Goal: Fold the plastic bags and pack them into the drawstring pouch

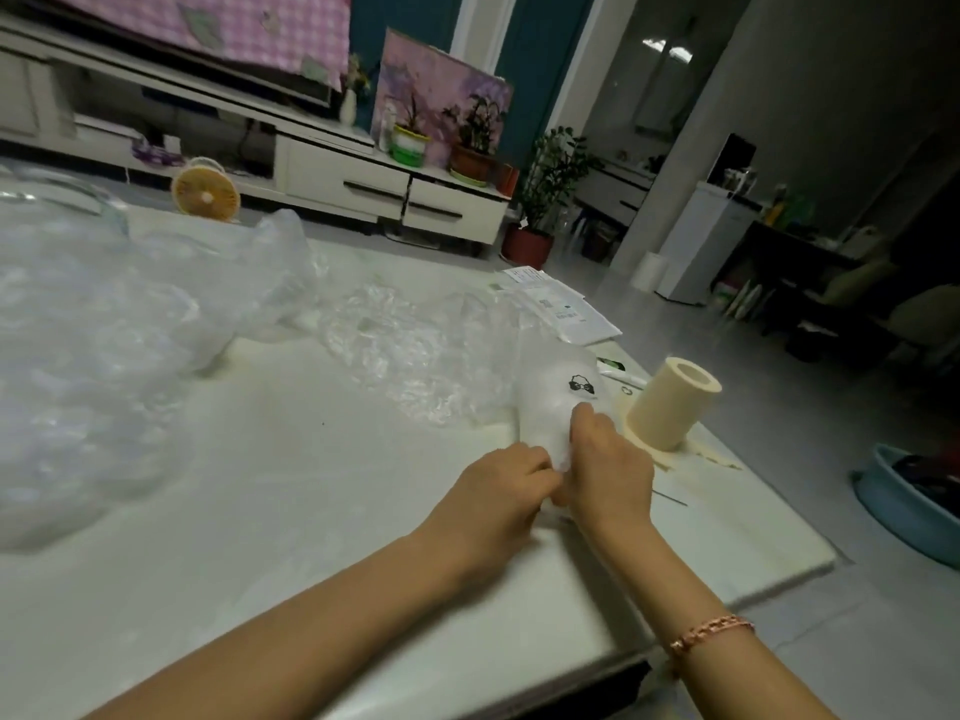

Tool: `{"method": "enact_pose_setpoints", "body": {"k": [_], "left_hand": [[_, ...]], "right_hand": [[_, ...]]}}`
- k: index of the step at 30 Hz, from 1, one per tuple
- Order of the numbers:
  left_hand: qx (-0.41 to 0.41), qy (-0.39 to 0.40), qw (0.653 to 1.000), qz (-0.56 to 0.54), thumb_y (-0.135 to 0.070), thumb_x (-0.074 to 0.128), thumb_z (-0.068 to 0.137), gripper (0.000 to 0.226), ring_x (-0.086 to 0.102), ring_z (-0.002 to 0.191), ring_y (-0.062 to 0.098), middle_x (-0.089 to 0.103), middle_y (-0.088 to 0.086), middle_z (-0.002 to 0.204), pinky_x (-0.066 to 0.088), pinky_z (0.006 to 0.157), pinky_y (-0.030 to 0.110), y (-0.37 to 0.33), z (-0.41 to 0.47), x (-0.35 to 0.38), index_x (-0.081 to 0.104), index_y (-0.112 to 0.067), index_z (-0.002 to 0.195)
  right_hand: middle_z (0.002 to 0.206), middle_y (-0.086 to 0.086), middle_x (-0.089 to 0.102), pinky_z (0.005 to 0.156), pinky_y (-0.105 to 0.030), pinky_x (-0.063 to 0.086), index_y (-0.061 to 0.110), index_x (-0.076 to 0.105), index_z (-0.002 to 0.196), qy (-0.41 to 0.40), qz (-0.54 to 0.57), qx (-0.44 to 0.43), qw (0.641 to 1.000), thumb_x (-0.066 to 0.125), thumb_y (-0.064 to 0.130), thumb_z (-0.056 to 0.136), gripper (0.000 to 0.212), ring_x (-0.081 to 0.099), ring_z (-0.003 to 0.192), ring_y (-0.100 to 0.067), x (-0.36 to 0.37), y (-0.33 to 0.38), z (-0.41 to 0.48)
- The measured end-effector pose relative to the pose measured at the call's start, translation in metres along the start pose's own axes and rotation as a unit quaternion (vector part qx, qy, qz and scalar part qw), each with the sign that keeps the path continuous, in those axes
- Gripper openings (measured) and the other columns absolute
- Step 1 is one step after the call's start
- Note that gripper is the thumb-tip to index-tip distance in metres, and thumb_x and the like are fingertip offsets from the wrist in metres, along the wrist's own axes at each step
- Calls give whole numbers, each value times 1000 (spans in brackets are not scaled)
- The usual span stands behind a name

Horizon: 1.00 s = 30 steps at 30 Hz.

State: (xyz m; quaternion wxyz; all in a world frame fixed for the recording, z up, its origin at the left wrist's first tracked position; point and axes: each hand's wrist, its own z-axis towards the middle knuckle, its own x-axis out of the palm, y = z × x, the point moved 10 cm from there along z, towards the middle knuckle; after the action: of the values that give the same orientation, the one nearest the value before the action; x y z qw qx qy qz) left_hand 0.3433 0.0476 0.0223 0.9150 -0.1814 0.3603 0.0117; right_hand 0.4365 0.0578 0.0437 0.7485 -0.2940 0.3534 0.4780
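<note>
A white pouch with a small black printed figure lies on the pale table near its right edge. My left hand and my right hand meet at the pouch's near end, and both grip it with curled fingers. Whether a bag is inside cannot be seen. A crumpled clear plastic bag lies just behind the pouch. A large heap of clear plastic bags covers the left part of the table.
A cream cardboard tube stands right of the pouch near the table's edge. Paper sheets lie at the far right corner. A small orange fan stands at the far edge. A blue basin sits on the floor to the right.
</note>
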Motion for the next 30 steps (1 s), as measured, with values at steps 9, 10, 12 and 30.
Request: {"method": "enact_pose_setpoints", "body": {"k": [9, 10, 12, 30], "left_hand": [[-235, -112, 965, -15, 1, 45, 91, 27, 54, 101, 26, 57, 8, 109, 39, 85, 31, 94, -29, -53, 62, -7, 110], [-247, -123, 961, -18, 1, 45, 91, 27, 54, 101, 25, 57, 8, 110, 39, 85, 30, 99, -32, -58, 62, -7, 110], [-271, -135, 953, -22, -1, 43, 92, 27, 53, 102, 22, 55, 5, 112, 37, 84, 26, 106, -37, -63, 60, -9, 111], [-328, -253, 904, -100, -57, 35, 84, 62, 38, 127, 11, 40, -9, 133, 30, 108, 27, 104, -74, -112, 44, -20, 134]], "right_hand": [[126, -5, 49, 89, -32, 43, 19, 47, 129, 247, 26, -21, 968, 53, 34, 91, 41, 49, 114, -23, -11, 21, 21], [122, -4, 52, 87, -31, 43, 21, 52, 125, 185, 69, -37, 980, 53, 32, 91, 35, 50, 110, -21, -22, 37, 33], [128, -6, 51, 93, -32, 38, 23, 57, 120, 161, 165, -58, 971, 54, 34, 91, 32, 46, 119, -22, -14, 70, 52], [97, 7, 69, 84, -14, 51, 16, 69, 98, -18, 543, 48, 838, 63, 1, 87, 20, 65, 89, 1, -112, 49, 71]]}}
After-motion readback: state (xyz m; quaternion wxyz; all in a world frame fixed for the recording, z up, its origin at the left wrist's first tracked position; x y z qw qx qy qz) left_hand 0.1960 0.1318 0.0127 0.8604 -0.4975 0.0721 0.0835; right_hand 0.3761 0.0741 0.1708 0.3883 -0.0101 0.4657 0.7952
